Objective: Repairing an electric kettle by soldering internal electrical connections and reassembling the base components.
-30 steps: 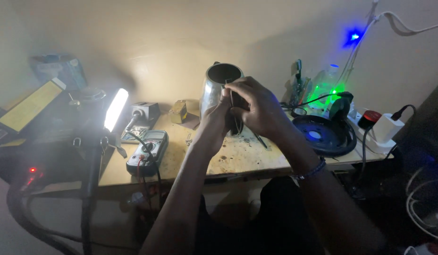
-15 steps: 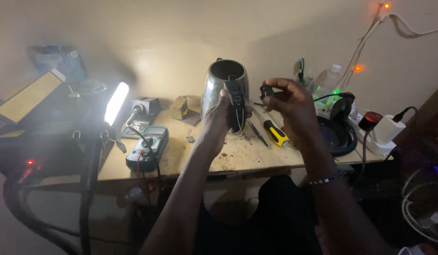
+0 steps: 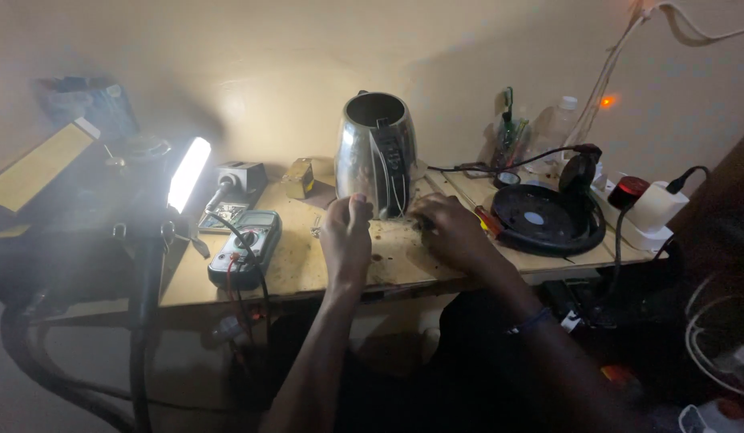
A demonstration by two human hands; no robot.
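I am looking down at a metal kettle (image 3: pixel 376 152) that is standing upright near the middle of the wooden bench (image 3: pixel 308 269), with its lid off and its black handle strip hanging partly loose, thin wires showing beside it. That suggests the kettle is already opened up and the work on it is only partway through; the handle is not yet closed up, and the round black kettle base (image 3: pixel 544 218) is sitting apart on the right, not under the kettle.

My left hand (image 3: pixel 346 239) is curled into a loose fist right at the foot of the kettle, touching or almost touching it, and I cannot tell whether it is gripping anything. My right hand (image 3: pixel 450 232) is lying knuckles-up on the bench just right of the kettle, fingers bent down over something small (too dark to tell what). A red-handled screwdriver (image 3: pixel 488 220) is lying just beside that hand.

For room, the bare patch of bench in front of the kettle is giving me the most space. The near edge is running just under my wrists, so anything small could roll off there. On the left, a multimeter (image 3: pixel 245 247) and a bright lamp (image 3: pixel 188 172) are crowding things; on the right, the base and a power strip (image 3: pixel 640 212) with cables are hemming me in.
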